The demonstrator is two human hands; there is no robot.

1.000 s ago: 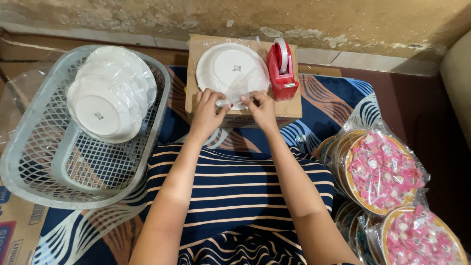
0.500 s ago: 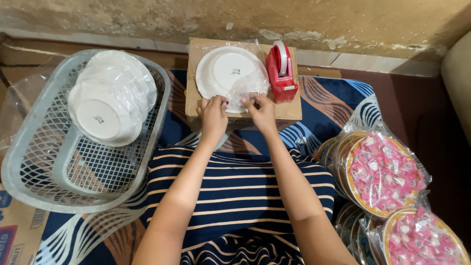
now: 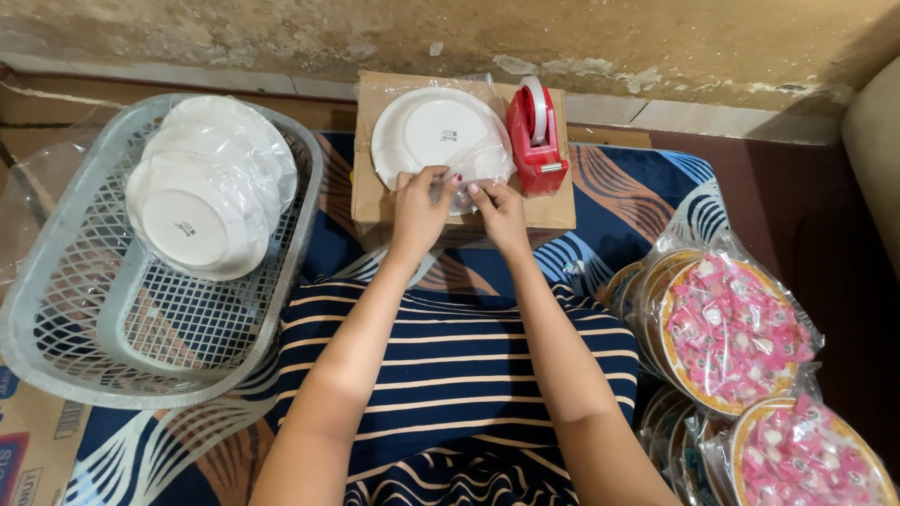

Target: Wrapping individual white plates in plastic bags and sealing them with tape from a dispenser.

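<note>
A white plate in clear plastic wrap lies upside down on a cardboard box. My left hand and my right hand meet at the plate's near edge, both pinching the loose wrap there. A red tape dispenser stands on the box just right of the plate.
A grey plastic basket at the left holds a stack of wrapped white plates. Wrapped plates with pink and white contents are piled at the right. A blue patterned cloth covers the floor, and a stained wall runs behind the box.
Both hands have stayed at the plate's near edge, their fingers drawing closer together on the wrap. The view has shifted slightly.
</note>
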